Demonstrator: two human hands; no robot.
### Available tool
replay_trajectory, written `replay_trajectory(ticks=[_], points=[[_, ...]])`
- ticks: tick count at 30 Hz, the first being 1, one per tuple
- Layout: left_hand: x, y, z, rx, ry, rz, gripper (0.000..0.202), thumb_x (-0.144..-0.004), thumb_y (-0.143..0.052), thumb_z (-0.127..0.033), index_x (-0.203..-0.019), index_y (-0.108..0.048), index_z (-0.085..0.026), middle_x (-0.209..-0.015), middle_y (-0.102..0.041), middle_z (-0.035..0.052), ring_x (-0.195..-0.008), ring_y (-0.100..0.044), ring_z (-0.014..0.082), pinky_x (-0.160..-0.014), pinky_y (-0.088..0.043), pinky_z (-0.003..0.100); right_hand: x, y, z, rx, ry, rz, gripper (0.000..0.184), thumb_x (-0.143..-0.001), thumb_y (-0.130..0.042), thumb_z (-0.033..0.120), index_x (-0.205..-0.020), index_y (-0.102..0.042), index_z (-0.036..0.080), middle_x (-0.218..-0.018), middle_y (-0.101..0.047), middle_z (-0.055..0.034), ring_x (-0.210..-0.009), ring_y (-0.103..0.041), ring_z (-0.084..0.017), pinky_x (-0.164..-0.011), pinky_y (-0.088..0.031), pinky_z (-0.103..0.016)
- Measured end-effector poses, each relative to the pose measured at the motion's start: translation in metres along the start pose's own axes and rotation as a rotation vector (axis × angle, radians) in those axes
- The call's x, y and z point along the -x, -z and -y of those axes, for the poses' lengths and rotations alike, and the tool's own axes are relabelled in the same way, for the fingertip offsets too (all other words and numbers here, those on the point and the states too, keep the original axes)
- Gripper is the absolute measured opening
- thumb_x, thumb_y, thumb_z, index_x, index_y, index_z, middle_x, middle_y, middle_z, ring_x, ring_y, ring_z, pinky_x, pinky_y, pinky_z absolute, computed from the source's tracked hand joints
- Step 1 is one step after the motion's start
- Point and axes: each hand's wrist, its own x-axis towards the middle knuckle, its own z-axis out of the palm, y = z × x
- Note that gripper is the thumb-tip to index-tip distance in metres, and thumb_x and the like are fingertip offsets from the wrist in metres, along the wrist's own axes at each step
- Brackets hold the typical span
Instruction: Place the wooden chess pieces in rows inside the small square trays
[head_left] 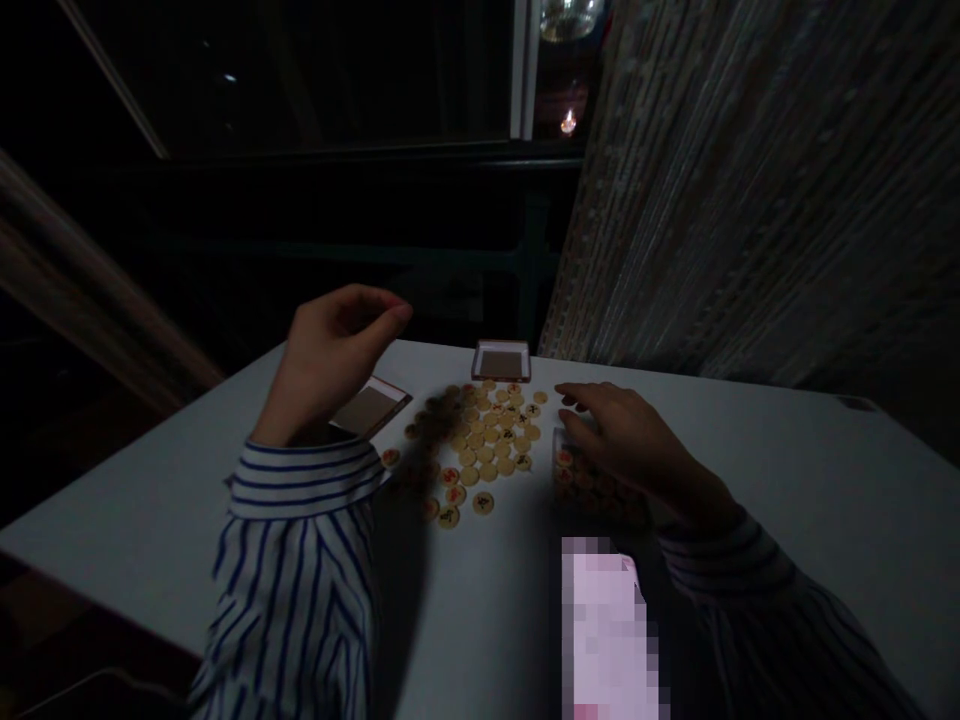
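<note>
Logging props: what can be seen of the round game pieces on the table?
The round game pieces are small flat discs, pale yellow and wood-like, some bearing red or dark marks too dim to read. They lie in a loose scatter on the white table, with a second cluster partly under the right hand, which seems to rest on it. The left hand is raised above them.
</note>
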Motion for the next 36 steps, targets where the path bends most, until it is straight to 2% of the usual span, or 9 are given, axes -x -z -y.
replay_trajectory(ticks=[3, 11, 18, 29, 34, 36], points=[[-0.003, -0.002, 0.005, 0.051, -0.029, -0.041, 0.02, -0.076, -0.056, -0.029, -0.092, -0.062, -0.019, -0.09, -0.066, 0.0015, -0.085, -0.061, 0.0166, -0.077, -0.05, 0.028, 0.0, -0.001, -0.001, 0.012, 0.007, -0.025, 0.036, -0.086, -0.041, 0.028, -0.115, -0.056, 0.014, -0.105, -0.065, -0.0086, -0.095, -0.058, -0.023, -0.081, -0.042, -0.037], [-0.012, 0.003, 0.027, 0.063, -0.035, -0.048, 0.022, -0.075, -0.057, -0.029, -0.095, -0.061, -0.019, -0.093, -0.064, 0.0018, -0.086, -0.06, 0.0161, -0.079, -0.049, 0.029, -0.004, -0.01, -0.004, 0.027, 0.0, -0.055, 0.036, -0.085, -0.042, 0.03, -0.114, -0.056, 0.013, -0.104, -0.066, -0.0085, -0.093, -0.059, -0.024, -0.08, -0.045, -0.038], [-0.018, 0.009, 0.038, 0.087, 0.014, -0.073, 0.018, -0.074, -0.058, -0.026, -0.091, -0.062, -0.02, -0.089, -0.065, 0.0018, -0.087, -0.06, 0.0183, -0.075, -0.05, 0.028, -0.005, -0.013, -0.004, 0.014, -0.043, -0.031, 0.038, -0.084, -0.043, 0.032, -0.113, -0.057, 0.013, -0.101, -0.067, -0.0094, -0.091, -0.06, -0.024, -0.078, -0.046, -0.039], [-0.019, 0.001, 0.046, -0.012, -0.005, 0.034, 0.025, -0.076, -0.056, -0.031, -0.096, -0.062, -0.016, -0.095, -0.066, 0.003, -0.089, -0.06, 0.0174, -0.081, -0.049, 0.029, -0.004, -0.012, -0.008, 0.004, -0.058, -0.007, 0.036, -0.085, -0.043, 0.036, -0.11, -0.059, 0.016, -0.102, -0.066, -0.0086, -0.089, -0.061, -0.023, -0.075, -0.048, -0.038], [-0.022, -0.011, 0.066, -0.054, 0.054, 0.165, 0.028, -0.076, -0.055, -0.035, -0.097, -0.062, -0.017, -0.096, -0.067, 0.0049, -0.087, -0.061, 0.0184, -0.079, -0.049, 0.03, -0.003, -0.01, -0.007, -0.055, -0.072, -0.028, 0.033, -0.084, -0.046, 0.036, -0.106, -0.061, 0.017, -0.096, -0.067, -0.0074, -0.084, -0.063, -0.022, -0.072, -0.049, -0.036], [-0.023, -0.017, 0.077, -0.086, 0.032, 0.234, 0.031, -0.076, -0.054, -0.038, -0.098, -0.062, -0.018, -0.097, -0.067, 0.0054, -0.087, -0.061, 0.0185, -0.078, -0.049, 0.029, -0.004, -0.01, -0.006, -0.081, -0.078, -0.019, 0.033, -0.084, -0.045, 0.037, -0.105, -0.061, 0.018, -0.096, -0.067, -0.0068, -0.082, -0.063, -0.021, -0.072, -0.049, -0.034]])
